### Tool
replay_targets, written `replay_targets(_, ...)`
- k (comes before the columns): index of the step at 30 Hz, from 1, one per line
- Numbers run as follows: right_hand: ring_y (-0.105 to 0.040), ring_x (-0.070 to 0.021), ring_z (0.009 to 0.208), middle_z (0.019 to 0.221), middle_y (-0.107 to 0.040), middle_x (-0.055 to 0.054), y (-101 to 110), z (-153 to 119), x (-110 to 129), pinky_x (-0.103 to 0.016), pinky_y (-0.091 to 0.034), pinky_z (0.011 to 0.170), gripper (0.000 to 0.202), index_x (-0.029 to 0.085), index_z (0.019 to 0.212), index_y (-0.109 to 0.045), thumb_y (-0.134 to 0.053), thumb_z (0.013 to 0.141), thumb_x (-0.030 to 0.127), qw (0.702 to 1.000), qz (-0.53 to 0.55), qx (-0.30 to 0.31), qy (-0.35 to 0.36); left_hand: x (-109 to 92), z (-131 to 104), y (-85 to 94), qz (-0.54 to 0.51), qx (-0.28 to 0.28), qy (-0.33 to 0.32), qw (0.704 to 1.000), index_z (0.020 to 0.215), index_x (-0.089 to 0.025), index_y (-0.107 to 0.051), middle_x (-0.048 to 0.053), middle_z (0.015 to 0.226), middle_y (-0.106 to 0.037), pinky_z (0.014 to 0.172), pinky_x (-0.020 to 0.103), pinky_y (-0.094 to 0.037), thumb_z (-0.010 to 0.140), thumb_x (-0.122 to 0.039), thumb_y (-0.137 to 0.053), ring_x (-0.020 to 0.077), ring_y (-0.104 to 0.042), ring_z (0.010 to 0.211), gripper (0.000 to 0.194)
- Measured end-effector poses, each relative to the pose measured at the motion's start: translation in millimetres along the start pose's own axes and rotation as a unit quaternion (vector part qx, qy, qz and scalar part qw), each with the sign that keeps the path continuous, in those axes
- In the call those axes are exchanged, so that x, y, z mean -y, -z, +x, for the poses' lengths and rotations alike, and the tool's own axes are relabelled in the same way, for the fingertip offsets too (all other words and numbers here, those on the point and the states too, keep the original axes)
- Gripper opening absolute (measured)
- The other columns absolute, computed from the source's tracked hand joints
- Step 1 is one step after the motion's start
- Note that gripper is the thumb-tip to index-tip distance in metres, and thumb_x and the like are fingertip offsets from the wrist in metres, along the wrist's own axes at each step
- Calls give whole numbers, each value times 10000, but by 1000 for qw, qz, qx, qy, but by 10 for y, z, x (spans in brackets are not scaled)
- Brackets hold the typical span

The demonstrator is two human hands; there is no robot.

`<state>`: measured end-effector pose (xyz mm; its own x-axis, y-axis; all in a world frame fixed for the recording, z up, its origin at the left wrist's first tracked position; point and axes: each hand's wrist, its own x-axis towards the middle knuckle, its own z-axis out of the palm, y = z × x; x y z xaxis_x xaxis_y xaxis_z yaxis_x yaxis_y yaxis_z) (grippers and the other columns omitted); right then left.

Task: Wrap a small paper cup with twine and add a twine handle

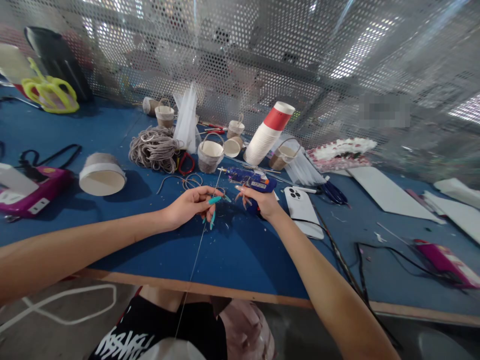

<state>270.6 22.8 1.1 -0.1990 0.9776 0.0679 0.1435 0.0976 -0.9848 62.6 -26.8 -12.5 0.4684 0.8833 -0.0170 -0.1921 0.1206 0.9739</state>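
My left hand (191, 206) is closed, with a small teal-handled snips (213, 220) among its fingers; its grey tip points right. A thin pale string (193, 272) passes through these fingers, from beside the glue gun's nozzle down over the table edge to my lap. Curled around the handle of a blue hot glue gun (243, 176) is my right hand (260, 200), its thumb toward the left; the palm side is partly hidden. The nozzle points left, at the string's upper end. Behind it stands a small wrapped bucket (210, 155) with a hoop handle.
Grey cord (155, 149) lies in a tangled bundle near red-handled scissors (186, 163). A stack of paper cups (264, 137) leans at the back. Left lies a wrapped cup (102, 175); right, a white phone (303, 212) under a black cable (337, 250). A perforated metal screen (255, 65) borders the table.
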Motion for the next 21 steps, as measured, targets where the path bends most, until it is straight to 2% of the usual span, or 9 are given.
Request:
replay_targets(3, -465, -108, 414, 460, -555, 12, -5, -16, 9, -270, -390, 425, 238, 180, 502, -627, -754, 588, 362, 1000, -5, 17, -9, 13, 5, 6, 3, -4, 2, 1000, 1038, -134, -553, -37, 553, -588, 477, 191, -378, 846, -284, -569, 76, -557, 486, 244)
replay_targets(14, -453, -91, 386, 442, -505, 36, -41, -43, 72, -258, -385, 405, 244, 183, 517, -621, -756, 568, 381, 998, 58, 5, -14, 7, 1, 13, 29, -10, 18, 999, 1054, -141, -561, -24, 634, -618, 474, 186, -381, 828, -237, -581, 73, -589, 506, 247)
replay_targets(21, -453, -91, 379, 475, -544, 29, -53, -68, 144, -256, -386, 387, 218, 184, 546, -615, -753, 534, 354, 994, 91, 13, -52, -14, 0, 3, 26, -12, 27, 999, 1057, -139, -558, -20, 640, -623, 472, 186, -385, 832, -214, -572, 75, -594, 507, 237)
